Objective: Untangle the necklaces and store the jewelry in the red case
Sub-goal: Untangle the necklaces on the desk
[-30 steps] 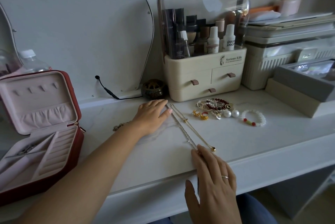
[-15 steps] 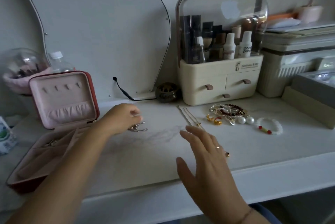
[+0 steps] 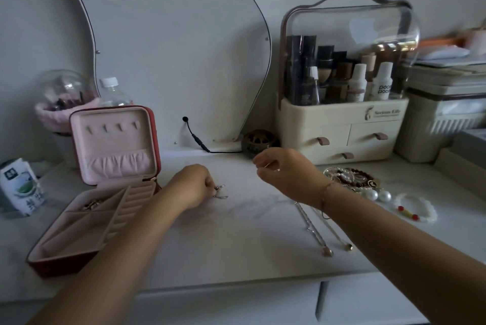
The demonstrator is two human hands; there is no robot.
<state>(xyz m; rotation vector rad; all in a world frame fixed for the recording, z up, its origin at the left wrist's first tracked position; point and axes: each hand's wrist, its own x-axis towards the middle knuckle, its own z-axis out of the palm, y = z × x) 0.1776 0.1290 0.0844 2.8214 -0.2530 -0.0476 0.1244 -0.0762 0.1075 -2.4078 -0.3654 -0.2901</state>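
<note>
The red case (image 3: 54, 264) lies open at the left, its pink lid upright, with a small metal piece (image 3: 90, 204) in a back compartment. Just right of the case, my left hand (image 3: 190, 185) pinches a small silver jewelry piece (image 3: 221, 191) against the table. My right hand (image 3: 285, 170) hovers above the table with loosely curled fingers and nothing visible in them. Two thin necklaces (image 3: 314, 231) lie side by side under my right forearm. A pile of jewelry (image 3: 351, 177), pearl earrings (image 3: 376, 194) and a white bead bracelet (image 3: 418, 209) sit at the right.
A cream cosmetics organizer (image 3: 339, 127) stands at the back right, beside stacked boxes (image 3: 444, 119). A mirror (image 3: 171, 48) leans on the wall with a black cable (image 3: 196, 138) and a dark round pot (image 3: 259, 142) at its base. A drink carton (image 3: 23, 188) and bottle (image 3: 113, 90) stand far left.
My left hand slid left from the necklaces and took hold of the silver piece near the case. My right hand lifted off the necklace ends and moved up and left.
</note>
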